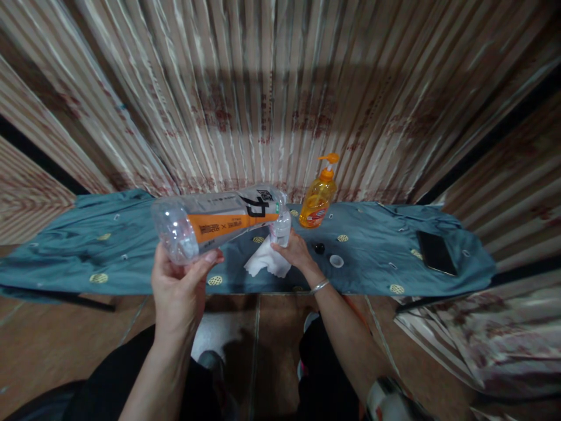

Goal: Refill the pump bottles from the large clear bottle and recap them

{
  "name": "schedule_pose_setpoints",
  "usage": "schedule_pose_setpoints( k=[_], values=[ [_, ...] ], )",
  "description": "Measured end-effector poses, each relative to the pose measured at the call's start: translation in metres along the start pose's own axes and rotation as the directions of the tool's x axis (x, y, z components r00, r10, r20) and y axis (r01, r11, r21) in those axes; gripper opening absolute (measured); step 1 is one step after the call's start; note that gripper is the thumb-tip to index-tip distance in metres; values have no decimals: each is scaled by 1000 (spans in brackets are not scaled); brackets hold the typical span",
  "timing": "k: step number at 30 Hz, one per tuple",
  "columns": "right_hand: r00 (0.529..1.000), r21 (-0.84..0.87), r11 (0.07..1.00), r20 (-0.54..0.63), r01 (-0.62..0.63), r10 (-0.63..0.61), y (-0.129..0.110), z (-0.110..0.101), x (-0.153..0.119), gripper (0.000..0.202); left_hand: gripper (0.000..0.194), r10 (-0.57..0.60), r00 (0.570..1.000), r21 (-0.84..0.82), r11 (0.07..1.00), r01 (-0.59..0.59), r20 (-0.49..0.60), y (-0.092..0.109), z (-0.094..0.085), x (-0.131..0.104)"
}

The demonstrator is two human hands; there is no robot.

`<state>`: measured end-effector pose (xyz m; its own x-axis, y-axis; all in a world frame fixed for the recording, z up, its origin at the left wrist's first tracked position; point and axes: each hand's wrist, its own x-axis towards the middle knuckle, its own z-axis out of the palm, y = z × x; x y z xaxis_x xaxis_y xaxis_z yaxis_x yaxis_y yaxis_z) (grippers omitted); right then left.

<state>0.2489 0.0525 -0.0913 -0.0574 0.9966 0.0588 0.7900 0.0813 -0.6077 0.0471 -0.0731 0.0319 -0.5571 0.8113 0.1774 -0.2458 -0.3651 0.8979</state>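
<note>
A large clear plastic bottle [219,219] with an orange and grey label lies tilted nearly on its side in the air. My left hand [179,278] is closed around its base end. The bottle's neck end points right, at the top of a small clear bottle [281,225]. My right hand [294,248] grips this small bottle; whether the two mouths touch cannot be made out. Under and beside the right hand, a white cloth [265,260] rests on the table. A small black cap [319,248] and a white round lid [336,261] lie right of that hand.
Behind my right hand stands a pump bottle [316,202] of yellow liquid with an orange pump. A black phone [436,252] lies at the right of the narrow table, which a teal patterned cloth [372,234] covers. A striped curtain [272,88] hangs close behind.
</note>
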Motion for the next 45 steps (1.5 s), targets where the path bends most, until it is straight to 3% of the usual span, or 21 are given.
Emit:
schedule_pose_setpoints(
  k=[45],
  values=[
    [1000, 20, 1000, -16, -12, 12, 2, 4, 2, 52, 62, 2, 1000, -109, 994, -1, 3, -9, -8, 4]
  ],
)
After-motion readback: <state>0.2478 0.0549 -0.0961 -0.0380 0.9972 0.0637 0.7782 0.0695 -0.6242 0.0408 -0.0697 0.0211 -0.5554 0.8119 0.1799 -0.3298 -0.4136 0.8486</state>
